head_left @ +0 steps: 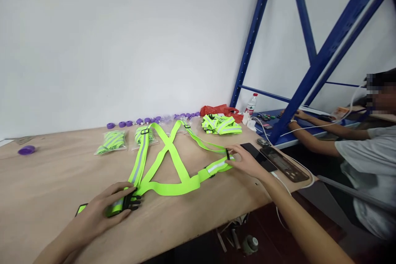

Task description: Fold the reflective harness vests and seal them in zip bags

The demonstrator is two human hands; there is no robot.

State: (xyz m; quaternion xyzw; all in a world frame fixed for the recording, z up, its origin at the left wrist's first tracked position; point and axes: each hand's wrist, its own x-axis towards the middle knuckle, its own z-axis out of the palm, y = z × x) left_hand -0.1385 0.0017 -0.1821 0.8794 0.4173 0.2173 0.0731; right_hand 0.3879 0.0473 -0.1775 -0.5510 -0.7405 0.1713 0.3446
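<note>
A neon yellow-green reflective harness vest lies spread on the wooden table, its straps crossing in an X above a waist band. My left hand is closed around the belt's left end, where a black side-release buckle with prongs sticks out past my fingers. At the other end, my right hand pinches the strap near a small black buckle part. Black adjuster slides sit on the shoulder straps.
Behind the vest lie a bagged folded vest, a loose pile of vests, purple round pieces and a red plastic bag. A phone and a brown device rest at right. Beyond the blue rack, another person works.
</note>
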